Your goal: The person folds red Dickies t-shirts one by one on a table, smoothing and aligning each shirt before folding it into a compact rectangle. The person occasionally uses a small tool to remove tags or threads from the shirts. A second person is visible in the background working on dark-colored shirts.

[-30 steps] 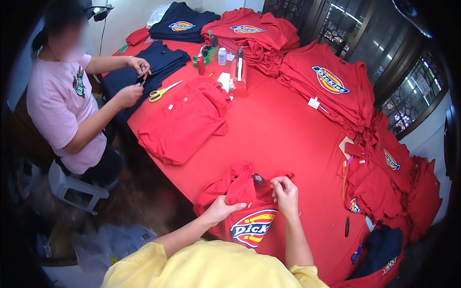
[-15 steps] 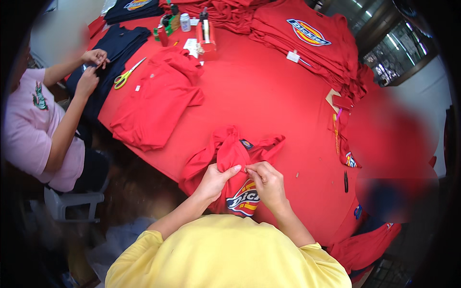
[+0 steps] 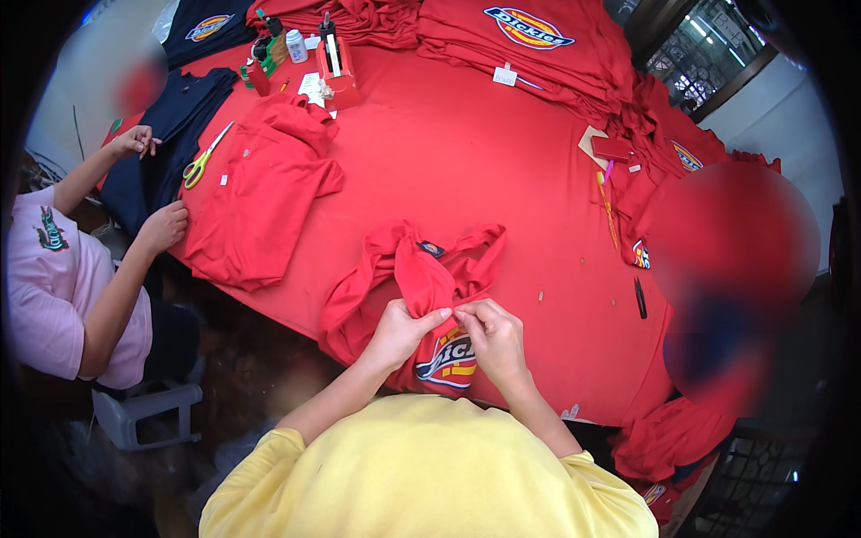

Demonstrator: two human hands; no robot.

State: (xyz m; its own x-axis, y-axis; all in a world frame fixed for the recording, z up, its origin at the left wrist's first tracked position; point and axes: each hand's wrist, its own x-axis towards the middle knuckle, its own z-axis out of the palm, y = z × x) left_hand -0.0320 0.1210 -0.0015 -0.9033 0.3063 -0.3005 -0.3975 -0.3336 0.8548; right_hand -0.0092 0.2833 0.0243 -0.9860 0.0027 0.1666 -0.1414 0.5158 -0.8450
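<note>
A red shirt (image 3: 359,278) with a colourful printed emblem lies bunched at the table's near edge, in front of me. My left hand (image 3: 404,334) pinches a fold of its cloth between thumb and fingers. Close beside it, my right hand (image 3: 491,334) is closed, thumb against index finger, at the same fold. Whether its fingertips grip cloth or some tiny thing is too small to tell. The emblem shows below and between my hands. A dark neck label is visible on the shirt beyond them.
Yellow-handled scissors (image 3: 195,169) rest by a red shirt (image 3: 269,193) at left, near a co-worker's hands (image 3: 161,229). Black tweezers (image 3: 640,298) lie at right. A red tape dispenser (image 3: 336,76), a white bottle (image 3: 296,45) and stacked red shirts (image 3: 529,63) stand at the back.
The view has shifted, so the table's things sit a little further left. My hands keep their pinch on the shirt, fingertips close together. The co-worker's hands have moved apart.
</note>
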